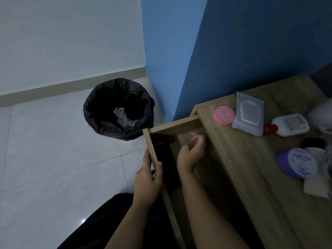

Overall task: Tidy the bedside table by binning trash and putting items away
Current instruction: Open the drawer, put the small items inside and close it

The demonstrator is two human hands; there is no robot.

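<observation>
The wooden bedside table has its drawer pulled out to the left. My left hand grips the drawer's front panel at its top edge. My right hand hovers inside the drawer with fingers loosely curled and nothing in them. A dark flat item with a red stripe lies on the drawer floor. On the tabletop sit a pink round lid, a grey zip pouch, a white bottle with a red cap and a purple jar.
A bin lined with a black bag stands on the white tiled floor left of the drawer, with crumpled white paper inside. A blue wall corner rises behind the table. White objects and paper crowd the table's right edge.
</observation>
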